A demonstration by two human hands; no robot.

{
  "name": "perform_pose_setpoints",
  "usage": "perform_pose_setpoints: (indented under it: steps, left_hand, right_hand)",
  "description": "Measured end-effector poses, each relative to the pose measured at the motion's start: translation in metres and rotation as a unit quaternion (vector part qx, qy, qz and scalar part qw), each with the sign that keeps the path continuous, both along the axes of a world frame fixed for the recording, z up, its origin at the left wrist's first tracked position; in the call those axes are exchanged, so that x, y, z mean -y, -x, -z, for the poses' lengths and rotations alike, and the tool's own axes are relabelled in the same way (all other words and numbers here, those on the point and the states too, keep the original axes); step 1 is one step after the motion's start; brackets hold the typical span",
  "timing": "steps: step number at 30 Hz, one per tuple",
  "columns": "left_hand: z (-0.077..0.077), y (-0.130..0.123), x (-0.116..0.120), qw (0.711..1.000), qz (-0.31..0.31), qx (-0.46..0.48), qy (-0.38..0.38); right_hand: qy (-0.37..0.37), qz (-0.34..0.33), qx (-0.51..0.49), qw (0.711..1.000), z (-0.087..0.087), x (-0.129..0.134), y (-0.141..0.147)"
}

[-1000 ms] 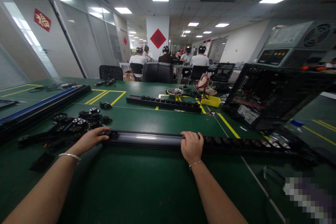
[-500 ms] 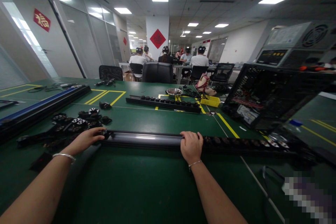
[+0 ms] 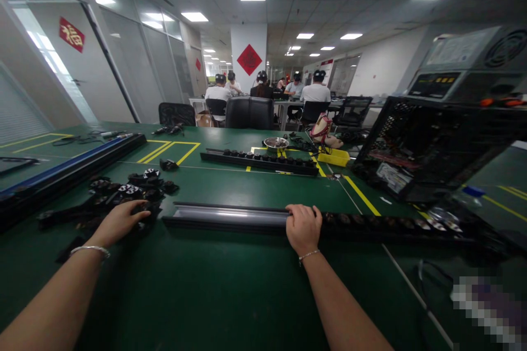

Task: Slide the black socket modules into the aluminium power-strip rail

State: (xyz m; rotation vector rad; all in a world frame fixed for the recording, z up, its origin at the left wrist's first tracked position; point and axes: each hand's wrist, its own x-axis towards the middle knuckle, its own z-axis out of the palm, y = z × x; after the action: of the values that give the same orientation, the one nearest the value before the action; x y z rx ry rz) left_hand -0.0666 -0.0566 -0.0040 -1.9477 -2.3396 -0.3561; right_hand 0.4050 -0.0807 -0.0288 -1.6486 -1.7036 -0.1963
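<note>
A long black rail [image 3: 230, 218] with a shiny grey channel lies crosswise on the green table in front of me. My right hand [image 3: 303, 227] is closed over its middle, fingers on the far edge. Dark round parts [image 3: 370, 223] sit in a row along the stretch right of that hand. Off the rail's left end, my left hand [image 3: 121, 223] has thumb and fingers bent together around a small black part [image 3: 154, 209], whose shape is mostly hidden. Directly behind that hand is a heap of black parts [image 3: 129, 189], some with white markings.
Another loaded black rail [image 3: 259, 162] lies farther back, near a metal bowl [image 3: 275, 143] and yellow tray [image 3: 334, 157]. A blue-and-black rail [image 3: 78, 162] runs along the left. An open computer case [image 3: 436, 148] stands at right. Several people sit at far desks.
My left hand has moved left, away from the rail's end toward the heap, with the small black part. My right hand stays on the rail. The view has shifted slightly.
</note>
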Motion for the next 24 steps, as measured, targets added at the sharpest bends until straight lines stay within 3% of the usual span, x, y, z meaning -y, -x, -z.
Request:
perform_pose_setpoints:
  steps: [3, 8, 14, 17, 21, 24]
  left_hand:
    - [0.002, -0.005, -0.001, 0.998, 0.039, -0.046, 0.033]
    - [0.003, -0.016, -0.001, 0.991, 0.044, -0.121, 0.04]
    - [0.01, -0.015, -0.005, 0.992, 0.051, -0.101, 0.061]
    - [0.009, -0.023, -0.006, 0.995, 0.05, -0.08, 0.033]
    - [0.006, -0.073, 0.001, 0.993, 0.057, -0.033, -0.097]
    - [0.007, -0.133, 0.01, 0.977, 0.163, 0.018, -0.14]
  right_hand:
    - [0.001, 0.001, 0.003, 1.0, 0.0, 0.0, -0.001]
    - [-0.008, 0.015, 0.022, 1.0, -0.002, 0.001, -0.001]
    - [-0.021, 0.066, 0.092, 0.993, -0.013, 0.007, 0.001]
    - [-0.02, 0.073, 0.113, 0.991, -0.016, 0.008, 0.001]
    - [-0.013, 0.064, 0.123, 0.99, -0.015, 0.007, 0.001]
    - [-0.004, 0.06, 0.126, 0.99, -0.013, 0.006, 0.0]
